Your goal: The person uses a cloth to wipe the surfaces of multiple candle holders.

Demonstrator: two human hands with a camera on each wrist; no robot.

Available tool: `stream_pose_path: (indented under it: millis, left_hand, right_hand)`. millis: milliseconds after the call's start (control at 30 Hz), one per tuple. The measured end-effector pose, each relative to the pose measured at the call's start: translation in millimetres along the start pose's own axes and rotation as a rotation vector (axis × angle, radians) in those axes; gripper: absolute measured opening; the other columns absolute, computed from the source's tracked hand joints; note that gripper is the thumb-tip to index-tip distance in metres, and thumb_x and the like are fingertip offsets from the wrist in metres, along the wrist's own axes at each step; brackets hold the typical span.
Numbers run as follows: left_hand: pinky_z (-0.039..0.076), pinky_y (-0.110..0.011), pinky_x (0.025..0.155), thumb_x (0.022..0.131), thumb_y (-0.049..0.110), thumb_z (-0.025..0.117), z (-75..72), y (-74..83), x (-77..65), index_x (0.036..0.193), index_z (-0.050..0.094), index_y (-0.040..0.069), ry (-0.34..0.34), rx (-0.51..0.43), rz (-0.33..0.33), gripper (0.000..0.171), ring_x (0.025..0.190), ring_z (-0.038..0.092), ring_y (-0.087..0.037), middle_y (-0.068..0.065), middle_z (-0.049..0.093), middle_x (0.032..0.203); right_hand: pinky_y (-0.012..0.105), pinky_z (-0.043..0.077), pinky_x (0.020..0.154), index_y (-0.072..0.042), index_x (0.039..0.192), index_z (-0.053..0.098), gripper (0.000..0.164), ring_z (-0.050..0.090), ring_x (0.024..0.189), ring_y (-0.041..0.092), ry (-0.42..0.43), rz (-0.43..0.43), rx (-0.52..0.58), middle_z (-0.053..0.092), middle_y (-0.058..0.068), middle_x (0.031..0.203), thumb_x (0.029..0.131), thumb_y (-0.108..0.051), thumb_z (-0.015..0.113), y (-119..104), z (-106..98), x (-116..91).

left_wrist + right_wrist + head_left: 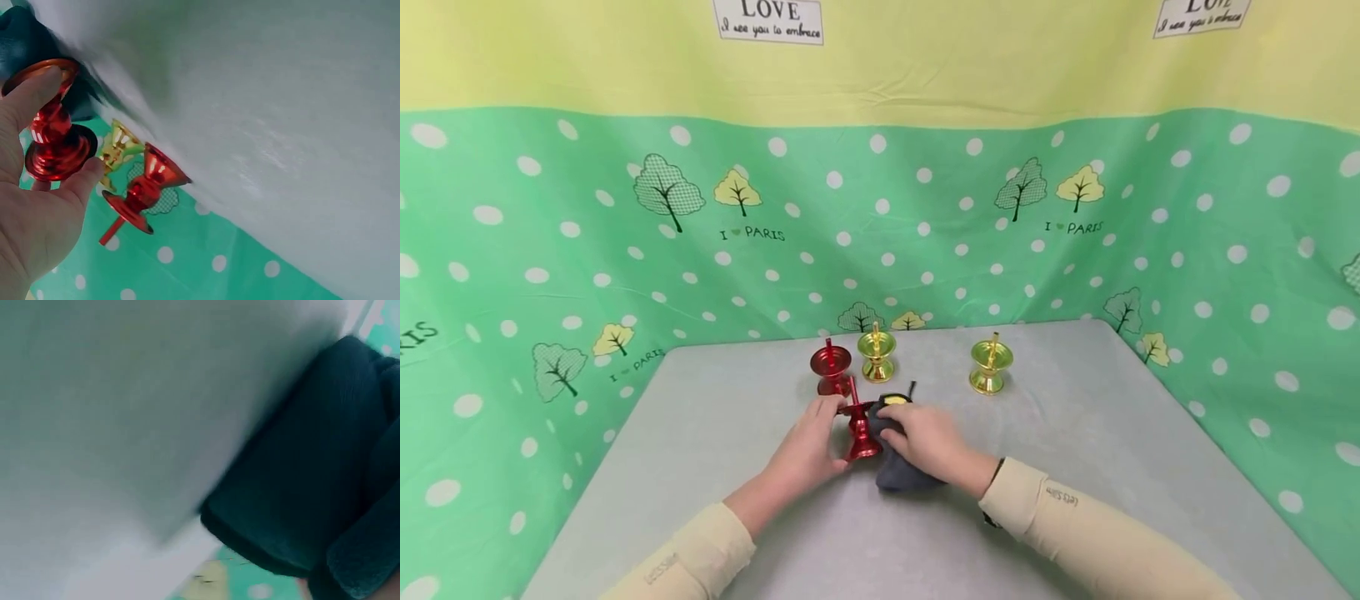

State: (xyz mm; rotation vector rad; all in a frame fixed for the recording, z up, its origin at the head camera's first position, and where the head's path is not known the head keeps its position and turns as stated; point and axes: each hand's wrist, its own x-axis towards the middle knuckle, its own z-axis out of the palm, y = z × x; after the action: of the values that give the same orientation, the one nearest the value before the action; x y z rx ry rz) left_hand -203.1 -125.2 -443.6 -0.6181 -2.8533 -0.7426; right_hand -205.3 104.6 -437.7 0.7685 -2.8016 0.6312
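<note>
In the head view my left hand [808,446] grips a shiny red candle holder [860,437] with a spike on its dish. In the left wrist view my thumb lies on the holder's rim and a fingertip is at its dish. My right hand [936,446] holds a dark blue-grey cloth [910,473] close against the holder's right side. A yellow patch [895,401] with a black edge shows at the top of the cloth. In the right wrist view the bunched cloth [294,469] hides nearly all of the hand.
Just behind the held holder stands a second red candle holder [831,362]. Beside it is a gold candle holder [877,354], and another gold candle holder [990,367] stands farther right. The grey tabletop [1060,500] meets a green dotted curtain [925,208] at the back and sides.
</note>
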Motion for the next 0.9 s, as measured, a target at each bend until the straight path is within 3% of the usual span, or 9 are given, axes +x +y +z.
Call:
stream_pose_path:
  millis: [67, 167, 267, 400, 467, 533, 700, 900]
  left_hand:
    - [0.057, -0.048, 0.108, 0.066, -0.002, 0.098, 1.0, 1.0, -0.3, 0.141, 0.051, 0.003, -0.001, 0.001, 0.02, 0.089, 0.126, 0.065, -0.034, -0.018, 0.058, 0.138]
    - [0.058, -0.047, 0.106, 0.065, -0.005, 0.096, 1.8, 2.9, -0.8, 0.144, 0.05, 0.003, -0.01, 0.007, 0.041, 0.091, 0.125, 0.066, -0.035, -0.018, 0.056, 0.139]
    - [0.058, -0.047, 0.105, 0.065, -0.006, 0.096, 1.9, 3.6, -1.2, 0.145, 0.049, 0.002, -0.006, 0.011, 0.046, 0.093, 0.124, 0.066, -0.034, -0.017, 0.055, 0.139]
    - [0.059, -0.046, 0.104, 0.066, -0.006, 0.096, 2.3, 2.6, -0.5, 0.145, 0.05, 0.002, 0.013, 0.02, 0.061, 0.092, 0.123, 0.066, -0.033, -0.015, 0.055, 0.139]
    - [0.059, -0.045, 0.103, 0.067, -0.006, 0.096, 3.4, 3.5, -1.3, 0.144, 0.05, 0.003, 0.017, 0.03, 0.069, 0.091, 0.122, 0.066, -0.032, -0.015, 0.055, 0.138]
    - [0.06, -0.044, 0.101, 0.068, -0.006, 0.096, 3.1, 6.3, -1.4, 0.144, 0.05, 0.004, 0.018, 0.04, 0.082, 0.09, 0.121, 0.067, -0.031, -0.014, 0.054, 0.138]
    - [0.06, -0.043, 0.101, 0.072, -0.002, 0.096, 0.6, 17.6, -0.3, 0.143, 0.051, 0.006, -0.007, 0.047, 0.105, 0.084, 0.121, 0.068, -0.03, -0.014, 0.054, 0.14]
    - [0.058, -0.039, 0.107, 0.071, 0.003, 0.099, 0.6, 25.3, 3.2, 0.139, 0.055, 0.006, 0.017, 0.129, 0.185, 0.081, 0.122, 0.066, -0.026, -0.011, 0.058, 0.135]
  right_hand:
    - [0.047, 0.062, 0.092, -0.015, 0.127, 0.077, 0.028, 0.077, 0.113, 0.028, -0.034, 0.106, 0.045, 0.08, 0.008, 0.123, 0.101, -0.026, 0.076, 5.9, -1.5, 2.0]
    - [0.051, 0.062, 0.093, -0.017, 0.129, 0.076, 0.03, 0.075, 0.117, 0.031, -0.015, 0.187, 0.083, 0.078, 0.009, 0.128, 0.101, -0.028, 0.076, 10.0, -7.0, 3.5]
    - [0.052, 0.062, 0.091, -0.02, 0.131, 0.075, 0.032, 0.075, 0.117, 0.03, 0.09, 0.149, 0.071, 0.078, 0.008, 0.13, 0.102, -0.031, 0.075, 5.1, -13.0, 2.1]
    - [0.048, 0.064, 0.089, -0.022, 0.134, 0.074, 0.035, 0.077, 0.116, 0.026, 0.278, 0.037, 0.005, 0.078, 0.004, 0.13, 0.101, -0.032, 0.076, -5.6, -17.4, -1.7]
    - [0.046, 0.064, 0.091, -0.021, 0.136, 0.073, 0.037, 0.077, 0.116, 0.024, 0.313, -0.012, -0.006, 0.078, 0.003, 0.13, 0.1, -0.033, 0.077, -8.8, -18.3, -1.9]
    - [0.045, 0.064, 0.091, -0.021, 0.139, 0.071, 0.042, 0.076, 0.115, 0.023, 0.283, -0.027, -0.02, 0.078, 0.003, 0.13, 0.1, -0.036, 0.076, -9.8, -19.6, 0.9]
    - [0.046, 0.063, 0.085, -0.022, 0.141, 0.068, 0.048, 0.077, 0.11, 0.023, 0.104, 0.003, -0.085, 0.077, 0.003, 0.129, 0.099, -0.042, 0.077, -4.1, -24.6, 10.4]
    - [0.045, 0.063, 0.075, -0.02, 0.134, 0.069, 0.042, 0.079, 0.101, 0.022, 0.114, -0.09, -0.176, 0.079, 0.003, 0.121, 0.097, -0.036, 0.08, 9.8, -28.9, 7.2]
